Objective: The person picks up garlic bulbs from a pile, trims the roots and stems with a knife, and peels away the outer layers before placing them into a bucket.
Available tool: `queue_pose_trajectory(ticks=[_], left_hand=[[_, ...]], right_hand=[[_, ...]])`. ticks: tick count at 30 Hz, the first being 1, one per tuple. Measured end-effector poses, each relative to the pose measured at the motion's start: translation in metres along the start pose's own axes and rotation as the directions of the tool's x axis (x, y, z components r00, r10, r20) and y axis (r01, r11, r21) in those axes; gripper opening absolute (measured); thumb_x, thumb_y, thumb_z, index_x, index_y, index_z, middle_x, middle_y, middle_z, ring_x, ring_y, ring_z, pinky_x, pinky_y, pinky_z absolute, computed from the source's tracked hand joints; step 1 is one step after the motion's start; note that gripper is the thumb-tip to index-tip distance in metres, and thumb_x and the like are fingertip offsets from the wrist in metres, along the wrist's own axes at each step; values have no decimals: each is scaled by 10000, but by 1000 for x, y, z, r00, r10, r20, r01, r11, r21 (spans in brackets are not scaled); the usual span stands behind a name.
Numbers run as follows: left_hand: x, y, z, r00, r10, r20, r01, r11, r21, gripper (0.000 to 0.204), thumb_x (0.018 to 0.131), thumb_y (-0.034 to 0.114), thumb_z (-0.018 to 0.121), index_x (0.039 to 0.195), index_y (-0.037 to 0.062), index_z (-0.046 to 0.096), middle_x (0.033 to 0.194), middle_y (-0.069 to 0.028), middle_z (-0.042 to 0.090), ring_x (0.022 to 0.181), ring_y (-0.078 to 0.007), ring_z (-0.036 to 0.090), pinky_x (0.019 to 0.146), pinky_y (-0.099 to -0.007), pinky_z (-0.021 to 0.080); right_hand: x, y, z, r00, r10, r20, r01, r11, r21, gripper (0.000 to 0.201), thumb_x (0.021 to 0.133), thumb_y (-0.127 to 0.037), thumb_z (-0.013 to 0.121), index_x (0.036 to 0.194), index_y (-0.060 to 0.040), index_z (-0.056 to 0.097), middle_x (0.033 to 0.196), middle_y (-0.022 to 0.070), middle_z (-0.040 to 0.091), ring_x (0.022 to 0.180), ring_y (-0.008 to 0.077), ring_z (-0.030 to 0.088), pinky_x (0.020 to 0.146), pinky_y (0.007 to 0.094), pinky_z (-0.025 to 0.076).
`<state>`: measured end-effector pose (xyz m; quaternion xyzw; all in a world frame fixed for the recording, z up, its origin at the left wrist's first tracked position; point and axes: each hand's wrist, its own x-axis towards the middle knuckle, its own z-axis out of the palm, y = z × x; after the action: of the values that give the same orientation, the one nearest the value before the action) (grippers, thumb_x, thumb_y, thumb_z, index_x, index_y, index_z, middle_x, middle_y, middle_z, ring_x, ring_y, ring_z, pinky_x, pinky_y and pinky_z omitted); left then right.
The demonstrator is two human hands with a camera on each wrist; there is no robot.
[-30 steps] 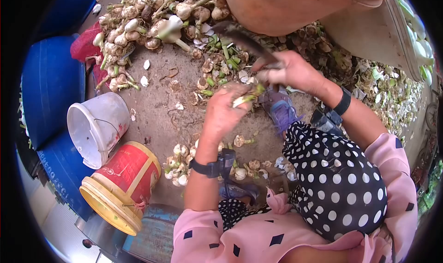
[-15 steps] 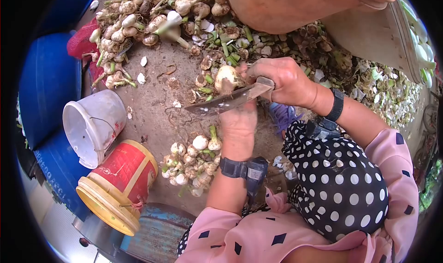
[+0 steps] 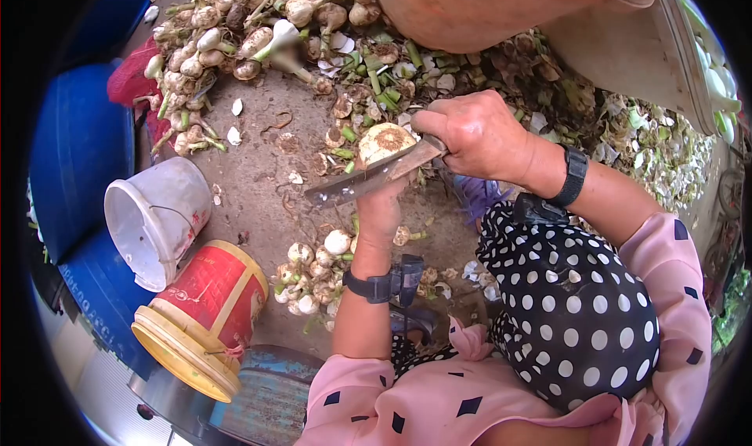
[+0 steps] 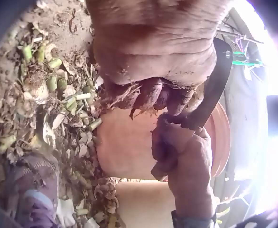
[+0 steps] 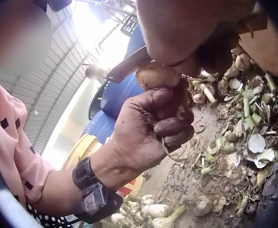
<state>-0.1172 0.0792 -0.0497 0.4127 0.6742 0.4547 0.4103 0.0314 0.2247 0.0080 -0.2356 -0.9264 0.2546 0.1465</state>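
Observation:
In the head view the right hand (image 3: 484,133) grips the handle of a broad dark knife (image 3: 368,178), its blade pointing left across the left wrist area. The left hand (image 3: 380,199) lies behind the blade and holds a garlic bulb (image 3: 385,142), its brown root end facing up. The right wrist view shows the left hand (image 5: 148,126) with fingers curled below the bulb (image 5: 155,77), and the blade (image 5: 129,65) against or close beside it. In the left wrist view the left hand's curled fingers (image 4: 151,95) are dirty, with root strands hanging there.
Untrimmed garlic (image 3: 207,58) is heaped at the upper left, and a smaller bulb pile (image 3: 317,278) lies below the left forearm. A white bucket (image 3: 160,219), a red-yellow bucket (image 3: 211,301) and blue drums (image 3: 86,148) stand left. Scraps (image 3: 540,78) surround a large orange tub (image 3: 501,11).
The blurred stalk piece in the left hand is gone; a bulb is there instead. The knife has swung from pointing up-left to lying across in front of the left hand.

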Motion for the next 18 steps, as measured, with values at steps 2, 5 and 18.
queue_pose_trajectory(ticks=[2, 5, 18], left_hand=[[-6, 7, -1, 977, -200, 68, 211, 901, -380, 246, 776, -31, 566, 1014, -26, 629, 913, -82, 599, 805, -125, 509, 667, -239, 396], [-19, 15, -2, 951, -262, 165, 309, 746, -590, 235, 790, 12, 598, 1021, -13, 640, 1004, -109, 633, 988, -170, 589, 823, -286, 480], [-39, 15, -176, 682, -579, 448, 97, 678, 728, 597, 739, 151, 667, 1292, 43, 468, 1004, -170, 661, 987, -276, 629, 859, -368, 483]], right_hand=[[-1, 0, 0, 1000, -19, 24, 19, 1000, 11, 225, 632, -114, 664, 821, -122, 542, 666, 44, 566, 636, 265, 619, 512, 385, 490], [-9, 20, 20, 996, 27, -85, -22, 998, 59, 234, 635, -116, 667, 834, -120, 546, 674, 48, 571, 643, 266, 620, 519, 388, 490], [-50, 71, 34, 700, 635, 327, -701, 697, 148, 424, 692, -188, 612, 1087, -36, 630, 878, 227, 653, 848, 345, 647, 775, 392, 494]])
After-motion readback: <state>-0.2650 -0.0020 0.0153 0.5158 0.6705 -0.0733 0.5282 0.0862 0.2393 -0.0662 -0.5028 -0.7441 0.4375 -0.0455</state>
